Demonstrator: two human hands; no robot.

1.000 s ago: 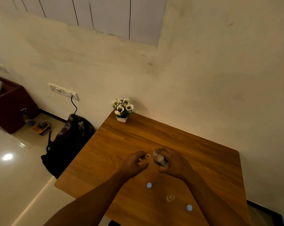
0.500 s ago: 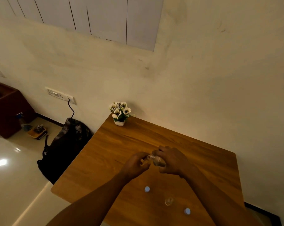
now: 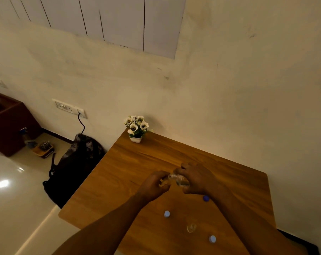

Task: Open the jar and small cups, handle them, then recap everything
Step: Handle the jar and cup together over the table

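Note:
A small clear glass jar (image 3: 180, 180) lies tilted on its side above the wooden table (image 3: 130, 168), gripped by my right hand (image 3: 196, 178). My left hand (image 3: 154, 183) is closed at the jar's mouth, its fingers on a small pale cap or stopper that is mostly hidden. Nearer me on the table stand two small blue-capped cups, one on the left (image 3: 166, 214) and one on the right (image 3: 212, 239). A clear uncapped cup (image 3: 191, 228) sits between them. A loose blue cap (image 3: 205, 198) shows just under my right wrist.
A small white pot of flowers (image 3: 136, 128) stands at the table's far left corner by the wall. A dark backpack (image 3: 75, 164) leans beside the table on the floor. A brown cabinet (image 3: 6, 124) is further left.
My hands have closed together: the left now meets the mouth of the jar, which has tipped further onto its side. A blue cap has come into view under my right wrist.

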